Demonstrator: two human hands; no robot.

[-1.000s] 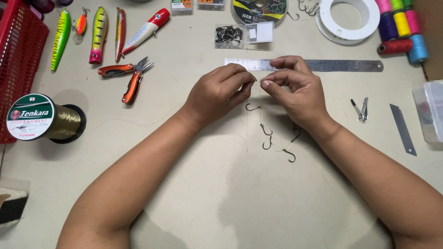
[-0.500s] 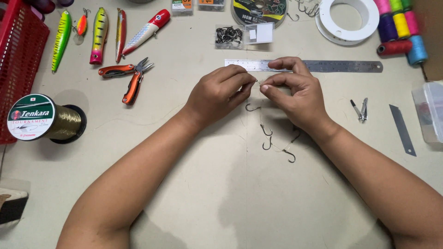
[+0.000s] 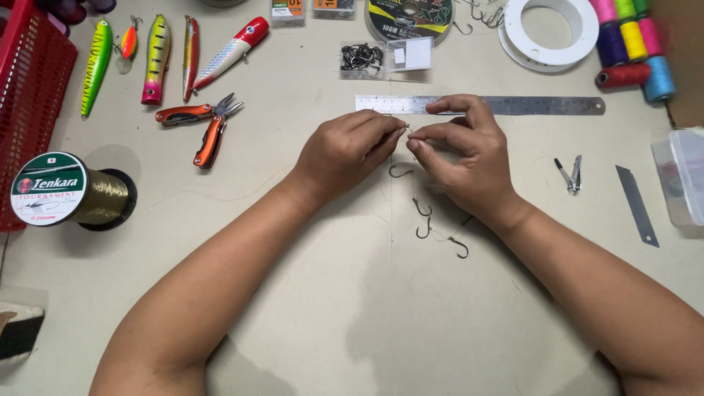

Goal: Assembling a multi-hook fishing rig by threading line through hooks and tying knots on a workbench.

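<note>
My left hand (image 3: 350,150) and my right hand (image 3: 469,158) meet fingertip to fingertip just below a steel ruler (image 3: 543,106). The left thumb and forefinger pinch a small dark fishing hook (image 3: 405,127). Facing it, the right thumb and forefinger are pinched shut on what looks like a thin fishing line, barely visible. Several loose hooks lie on the table under the hands: one (image 3: 400,172) near the left thumb, two (image 3: 422,218) below it and another (image 3: 460,247) by the right wrist.
A spool of gold line (image 3: 73,192) and a red basket (image 3: 29,95) are at the left. Orange pliers (image 3: 205,125) and several lures (image 3: 158,51) lie at the upper left. A nail clipper (image 3: 570,174), a blade (image 3: 636,205), a clear box (image 3: 682,176) and thread spools (image 3: 631,37) are at the right.
Both hands stay in the same spot by the ruler. Only the fingertips have shifted slightly against each other.
</note>
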